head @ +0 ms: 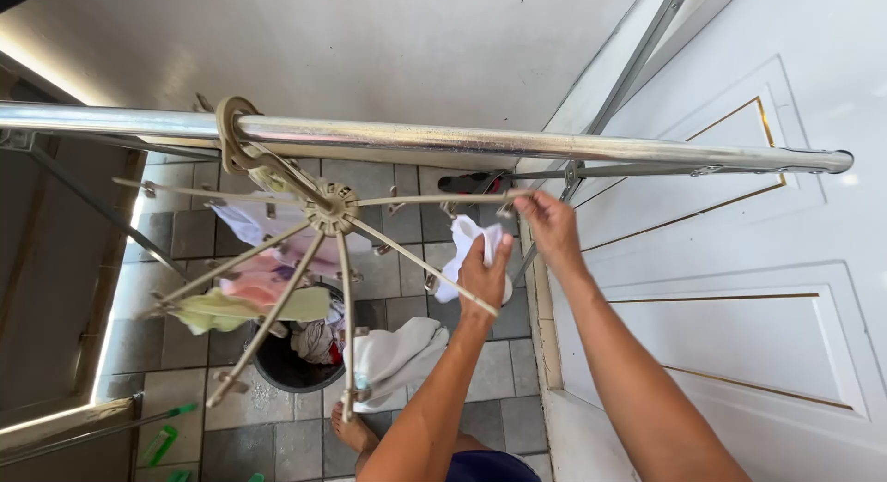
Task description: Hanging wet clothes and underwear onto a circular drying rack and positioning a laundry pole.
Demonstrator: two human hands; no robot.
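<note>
So the big steel rail runs straight across in front of me, and everything else I'll place off that. The white paneled door sits below its right end. Hooked on the rail toward its left is my beige umbrella-style peg hanger, spokes fanning out under it with a few bits already clipped on: a white towel low down, a yellowish cloth and a pink piece to the lower left. Straight down under the hanger's hub is the dark laundry bucket on the grey floor tiles. My left hand, under the rail's middle-right, is pinched shut around a small white cloth, holding it up. My right hand is just beside it, closer to the rail, fingertips squeezing the peg at the end of a spoke.
</note>
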